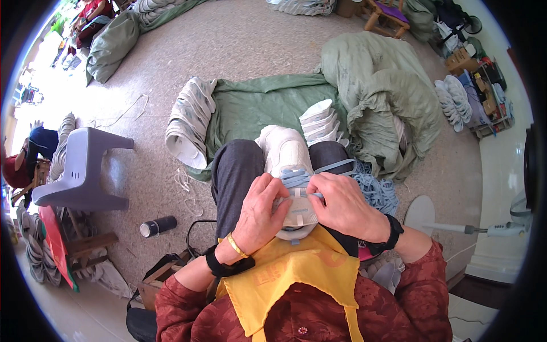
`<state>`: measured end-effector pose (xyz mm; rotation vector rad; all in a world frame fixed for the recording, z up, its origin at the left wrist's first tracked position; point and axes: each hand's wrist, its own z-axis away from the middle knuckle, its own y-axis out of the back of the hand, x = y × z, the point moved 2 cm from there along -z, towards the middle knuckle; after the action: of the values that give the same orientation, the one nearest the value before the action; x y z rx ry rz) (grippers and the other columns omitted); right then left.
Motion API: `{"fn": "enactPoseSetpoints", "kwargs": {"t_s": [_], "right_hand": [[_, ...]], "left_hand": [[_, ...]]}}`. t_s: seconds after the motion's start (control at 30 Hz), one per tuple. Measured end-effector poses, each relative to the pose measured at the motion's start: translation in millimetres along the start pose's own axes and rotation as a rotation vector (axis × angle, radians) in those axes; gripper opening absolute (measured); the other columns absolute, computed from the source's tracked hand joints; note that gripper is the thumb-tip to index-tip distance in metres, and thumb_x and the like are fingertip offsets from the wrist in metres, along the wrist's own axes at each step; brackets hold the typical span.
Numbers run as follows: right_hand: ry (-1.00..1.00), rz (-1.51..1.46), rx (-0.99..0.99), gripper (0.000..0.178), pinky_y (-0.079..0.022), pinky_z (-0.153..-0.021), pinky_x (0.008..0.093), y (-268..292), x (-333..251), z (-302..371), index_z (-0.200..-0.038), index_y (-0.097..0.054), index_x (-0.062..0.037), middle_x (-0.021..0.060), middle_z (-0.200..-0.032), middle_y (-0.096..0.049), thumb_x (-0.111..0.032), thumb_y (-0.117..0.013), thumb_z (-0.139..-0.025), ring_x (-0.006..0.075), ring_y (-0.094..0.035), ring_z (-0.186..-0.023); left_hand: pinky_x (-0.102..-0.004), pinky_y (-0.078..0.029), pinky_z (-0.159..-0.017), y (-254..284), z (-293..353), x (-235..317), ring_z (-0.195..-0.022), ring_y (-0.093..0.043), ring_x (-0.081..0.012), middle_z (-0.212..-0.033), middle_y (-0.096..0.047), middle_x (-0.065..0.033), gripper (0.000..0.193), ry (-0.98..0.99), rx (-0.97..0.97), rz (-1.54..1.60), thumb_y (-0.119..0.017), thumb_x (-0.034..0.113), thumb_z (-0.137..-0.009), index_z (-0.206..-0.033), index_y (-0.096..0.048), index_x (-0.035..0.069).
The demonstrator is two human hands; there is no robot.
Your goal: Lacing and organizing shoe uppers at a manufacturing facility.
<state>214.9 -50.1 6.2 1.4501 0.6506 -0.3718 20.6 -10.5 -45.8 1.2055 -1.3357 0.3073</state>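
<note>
A white shoe rests in my lap between my knees, its toe pointing away from me. Light blue shoelace crosses its upper part in several rows, above the pale tongue. My left hand is closed on the shoe's left eyelet edge, thumb and forefinger together; the fingertips partly hide what lies between them. On the opposite edge my right hand pinches the blue lace, of which a short piece shows at the fingertips. A strand of lace runs over my right knee.
Nested white shoe uppers lie on a green cloth, with another stack beside my right knee. Blue laces are heaped to the right, below a bulky green sack. On the left are a grey plastic chair and a dark flask.
</note>
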Motion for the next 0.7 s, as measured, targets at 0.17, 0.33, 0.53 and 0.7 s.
{"fn": "enactPoseSetpoints", "kwargs": {"t_s": [0.17,0.33,0.53,0.7], "right_hand": [[0.008,0.044,0.003,0.010,-0.053,-0.071,0.0502,-10,1,-4,-0.094,-0.061,-0.0005,0.0170,-0.087,-0.067,-0.006,-0.067,-0.088,0.0411,-0.068,-0.084],[-0.045,-0.061,-0.008,0.008,-0.053,-0.070,0.0494,-10,4,-7,-0.090,-0.063,-0.0008,0.0186,-0.083,-0.068,-0.005,-0.068,-0.085,0.0410,-0.069,-0.082],[-0.089,-0.203,-0.083,0.008,-0.054,-0.061,0.0390,3,8,-12,-0.088,-0.069,0.0010,0.0165,-0.074,-0.071,-0.007,-0.072,-0.087,0.0338,-0.072,-0.069],[-0.093,-0.134,-0.065,0.008,-0.055,-0.063,0.0393,13,8,-13,-0.090,-0.071,0.0009,0.0169,-0.075,-0.071,-0.007,-0.071,-0.087,0.0334,-0.073,-0.071]], "left_hand": [[-0.0438,-0.048,-0.079,-2,-2,0,-0.090,-0.056,-0.0359,-0.092,-0.056,-0.0132,0.021,0.050,0.004,0.057,-0.072,-0.003,-0.082,-0.097,-0.059,0.003],[-0.0390,-0.048,-0.070,-2,-7,1,-0.083,-0.057,-0.0304,-0.091,-0.054,-0.0115,0.017,-0.012,0.012,0.002,-0.071,-0.004,-0.084,-0.094,-0.059,0.001],[-0.0440,-0.047,-0.078,-1,-18,2,-0.087,-0.056,-0.0380,-0.090,-0.053,-0.0154,0.017,-0.103,-0.046,-0.043,-0.067,-0.006,-0.084,-0.093,-0.054,0.001],[-0.0463,-0.047,-0.079,9,-20,2,-0.089,-0.055,-0.0410,-0.090,-0.053,-0.0179,0.017,-0.132,-0.075,-0.107,-0.064,-0.006,-0.084,-0.095,-0.051,0.000]]}}
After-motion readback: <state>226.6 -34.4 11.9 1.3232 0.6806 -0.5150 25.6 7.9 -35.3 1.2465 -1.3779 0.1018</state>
